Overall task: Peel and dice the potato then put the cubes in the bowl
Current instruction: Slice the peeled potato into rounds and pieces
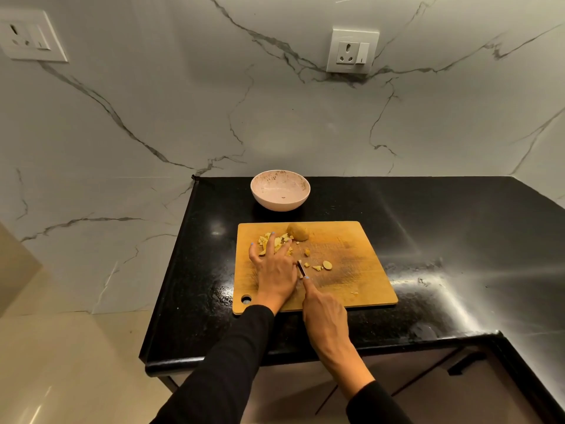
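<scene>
A wooden board (351, 270) is lying on the black worktop (443, 240), near its left edge, with the hanging hole at the board's near left corner. The left hand (273, 267) is resting flat on the board's left half, its fingers (270, 241) straight and spread over a pile of cubes (279, 240). Just beside it, the right hand (325, 319) is gripping a knife (302, 269), fingers curled round the handle and the forefinger lying along the top; the blade is pointing away, close against the left hand. A few loose bits (322, 266) are lying near the board's middle, right of the blade. A potato (298, 231) piece is sitting at the board's far edge, touching the pile. The bowl (280, 190) is standing beyond the board, near the worktop's far edge, apart from the board.
</scene>
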